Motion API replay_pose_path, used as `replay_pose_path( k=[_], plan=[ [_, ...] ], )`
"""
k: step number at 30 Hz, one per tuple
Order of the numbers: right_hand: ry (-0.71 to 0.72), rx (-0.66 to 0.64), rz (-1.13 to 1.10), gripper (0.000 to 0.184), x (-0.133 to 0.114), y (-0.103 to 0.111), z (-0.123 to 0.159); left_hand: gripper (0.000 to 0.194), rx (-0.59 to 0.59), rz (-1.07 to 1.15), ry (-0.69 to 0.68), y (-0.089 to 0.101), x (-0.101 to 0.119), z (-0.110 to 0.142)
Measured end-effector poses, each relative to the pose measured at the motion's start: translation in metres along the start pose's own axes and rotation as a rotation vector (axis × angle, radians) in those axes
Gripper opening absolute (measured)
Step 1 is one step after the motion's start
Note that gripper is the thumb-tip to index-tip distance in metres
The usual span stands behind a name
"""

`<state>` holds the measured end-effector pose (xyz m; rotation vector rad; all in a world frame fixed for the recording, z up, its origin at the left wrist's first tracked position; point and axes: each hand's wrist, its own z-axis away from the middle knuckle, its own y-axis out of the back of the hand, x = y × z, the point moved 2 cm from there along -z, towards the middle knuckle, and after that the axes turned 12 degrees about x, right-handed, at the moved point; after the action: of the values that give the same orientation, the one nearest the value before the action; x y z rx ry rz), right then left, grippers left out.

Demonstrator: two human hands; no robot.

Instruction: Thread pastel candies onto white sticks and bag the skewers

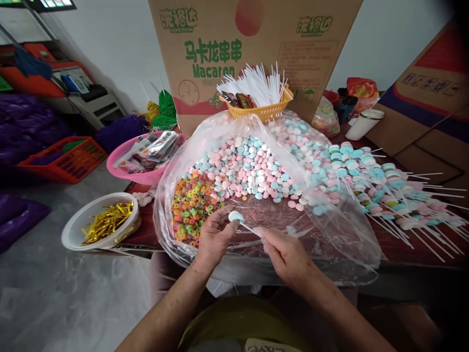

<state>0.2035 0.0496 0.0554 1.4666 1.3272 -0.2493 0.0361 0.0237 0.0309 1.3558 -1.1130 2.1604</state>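
Between its thumb and fingers my left hand (217, 235) pinches a white and pale blue candy (235, 215). A thin white stick (252, 229) runs from that candy to my right hand (284, 249), whose fingers are closed on it. Both hands hover over a large clear plastic bag (271, 225) spread on the table. Inside lie a heap of pink, white and blue candies (252, 168) and, at the left, a pile of small ring gummies (192, 205). Finished-looking candy skewers (397, 193) are stacked at the right.
Behind stands a big cardboard box (205, 29), with a yellow basket (269, 112) of white sticks before it. At left are a pink basket (128, 168) of packets and a white bowl (73, 239) of gold twist ties. A white cup (363, 126) lies tilted at back right.
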Motion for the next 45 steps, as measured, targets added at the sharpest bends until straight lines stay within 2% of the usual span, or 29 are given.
replay_pose_path(
  k=[5,9,16,22,26,28,33,38,43,45],
  plan=[
    [0.067,0.086,0.149,0.035,0.009,-0.020,0.008,0.027,0.003,-0.074,-0.103,0.002,0.003,-0.002],
    [0.158,0.156,0.242,0.035,0.004,-0.022,0.007,0.029,0.020,-0.127,-0.180,0.009,-0.001,-0.003],
    [0.142,0.081,0.613,0.038,-0.003,-0.029,0.007,0.040,0.057,-0.254,-0.317,0.014,-0.014,-0.001],
    [0.159,0.074,0.815,0.036,-0.014,-0.034,0.005,0.022,0.056,-0.482,-0.465,0.014,-0.014,0.003],
    [0.176,0.098,0.926,0.033,-0.023,-0.035,0.004,0.021,0.051,-0.617,-0.565,0.016,-0.014,0.005],
    [0.173,0.088,0.963,0.031,-0.027,-0.037,0.003,0.022,0.052,-0.635,-0.553,0.016,-0.018,0.006],
    [0.091,-0.021,0.982,0.026,-0.030,-0.045,-0.003,0.021,0.100,-0.522,-0.405,0.010,-0.035,0.010],
    [-0.057,-0.154,0.947,0.017,-0.009,-0.048,-0.012,0.020,0.071,-0.511,-0.274,0.002,-0.046,0.006],
    [-0.097,-0.174,0.863,0.019,0.019,-0.042,0.003,0.024,0.004,-0.704,-0.371,0.002,-0.050,0.007],
    [-0.107,-0.128,0.808,0.019,0.029,-0.044,0.011,0.024,-0.085,-0.788,-0.391,0.002,-0.052,0.012]
  ],
)
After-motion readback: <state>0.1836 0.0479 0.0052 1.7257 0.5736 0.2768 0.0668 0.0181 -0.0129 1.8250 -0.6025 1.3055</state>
